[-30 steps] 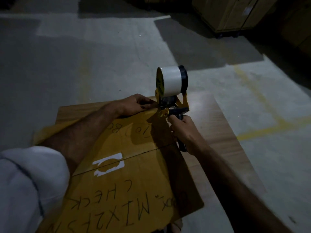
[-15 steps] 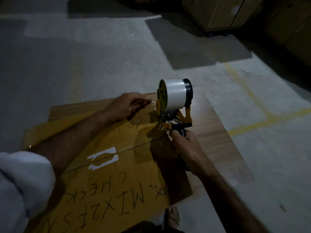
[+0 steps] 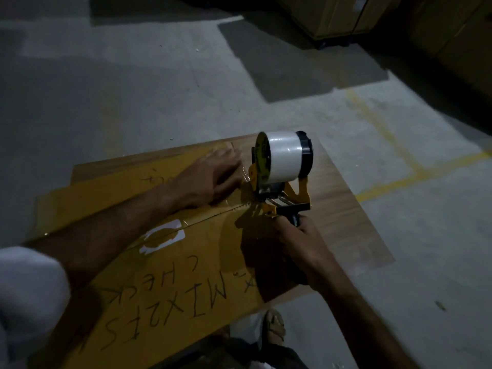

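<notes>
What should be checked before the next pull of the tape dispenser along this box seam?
1. Right hand grips the tape dispenser handle: ok.
2. Left hand lies flat on the box, beside the dispenser: ok.
3. Dispenser's mouth sits on the seam: ok.
4. Tape roll well filled: ok.
5. Laid tape free of wrinkles: cannot tell, dim and glary.

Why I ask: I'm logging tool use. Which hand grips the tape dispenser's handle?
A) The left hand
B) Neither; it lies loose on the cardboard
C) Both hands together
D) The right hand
D: the right hand is curled round the handle of the tape dispenser, while the left hand lies flat with straight fingers on the cardboard beside it.
</notes>
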